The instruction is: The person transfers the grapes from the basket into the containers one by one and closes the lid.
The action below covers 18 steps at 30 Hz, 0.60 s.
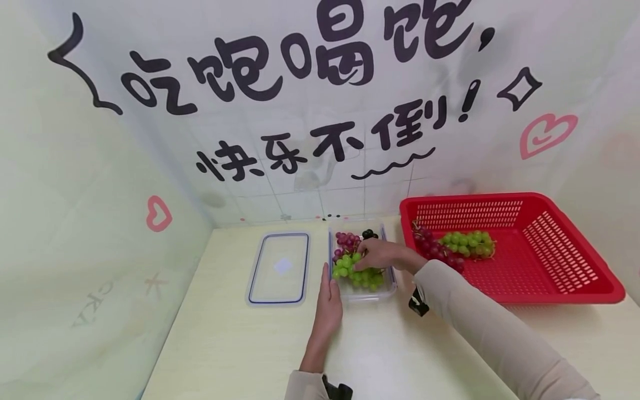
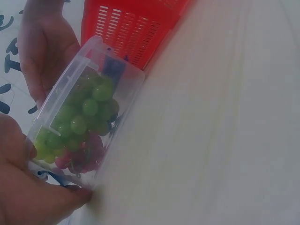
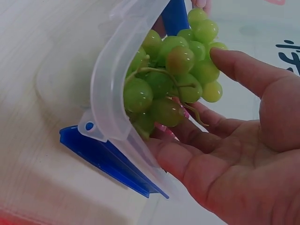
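Observation:
A clear plastic food container (image 1: 367, 298) with blue side latches (image 3: 108, 159) stands on the table. In it lie a bunch of green grapes (image 1: 370, 279) at the near part, red grapes (image 1: 346, 240) behind and a few dark grapes (image 1: 369, 234) at the far right corner. My right hand (image 1: 382, 254) reaches in from the right and holds the green bunch, its thumb on top and fingers curled beneath, as the right wrist view shows. My left hand (image 1: 329, 303) rests against the container's left side with its fingers fairly straight.
A flat clear lid (image 1: 280, 269) with a blue seal lies left of the container. On the right stands a red perforated basket (image 1: 612, 289) holding a red grape bunch (image 1: 431, 244) and a green one (image 1: 467, 244). A printed curtain (image 1: 280, 194) hangs behind the table.

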Tool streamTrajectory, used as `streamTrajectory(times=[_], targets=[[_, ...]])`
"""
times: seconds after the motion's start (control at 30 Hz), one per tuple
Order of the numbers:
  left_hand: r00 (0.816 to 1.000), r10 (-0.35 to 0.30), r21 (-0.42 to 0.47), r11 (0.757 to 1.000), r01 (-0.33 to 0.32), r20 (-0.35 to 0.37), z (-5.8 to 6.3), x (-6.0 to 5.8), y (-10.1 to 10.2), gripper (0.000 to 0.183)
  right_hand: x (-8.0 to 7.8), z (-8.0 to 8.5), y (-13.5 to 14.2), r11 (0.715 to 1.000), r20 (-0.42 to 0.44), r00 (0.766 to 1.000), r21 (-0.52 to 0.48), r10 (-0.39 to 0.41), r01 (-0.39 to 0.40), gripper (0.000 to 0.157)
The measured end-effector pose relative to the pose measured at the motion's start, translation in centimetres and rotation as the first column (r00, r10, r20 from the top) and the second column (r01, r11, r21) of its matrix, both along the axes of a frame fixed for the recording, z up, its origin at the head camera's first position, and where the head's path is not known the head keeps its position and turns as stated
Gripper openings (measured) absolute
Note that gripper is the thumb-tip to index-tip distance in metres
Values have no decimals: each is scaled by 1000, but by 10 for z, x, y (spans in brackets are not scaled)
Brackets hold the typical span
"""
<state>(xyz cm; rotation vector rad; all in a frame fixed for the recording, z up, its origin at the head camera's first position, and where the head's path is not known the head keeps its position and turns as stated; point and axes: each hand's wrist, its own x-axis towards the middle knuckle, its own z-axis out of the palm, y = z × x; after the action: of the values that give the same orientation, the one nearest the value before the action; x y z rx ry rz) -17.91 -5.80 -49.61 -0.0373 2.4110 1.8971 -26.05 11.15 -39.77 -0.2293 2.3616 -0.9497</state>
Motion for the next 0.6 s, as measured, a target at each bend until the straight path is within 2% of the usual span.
streamTrajectory(times=[0.2,0.43,0.6], targets=[[1000,-10,2,1000,10,-23,-1,0,1,54,0,1,2,999,5,1000,-41,-9,10,33],[1000,-13,2,1000,13,-23,-3,-1,1,54,-3,3,7,998,25,999,-51,-30,31,31],[1000,-6,6,1000,6,-28,-3,-1,0,54,-8,8,11,993,37,996,-89,-76,79,26]])
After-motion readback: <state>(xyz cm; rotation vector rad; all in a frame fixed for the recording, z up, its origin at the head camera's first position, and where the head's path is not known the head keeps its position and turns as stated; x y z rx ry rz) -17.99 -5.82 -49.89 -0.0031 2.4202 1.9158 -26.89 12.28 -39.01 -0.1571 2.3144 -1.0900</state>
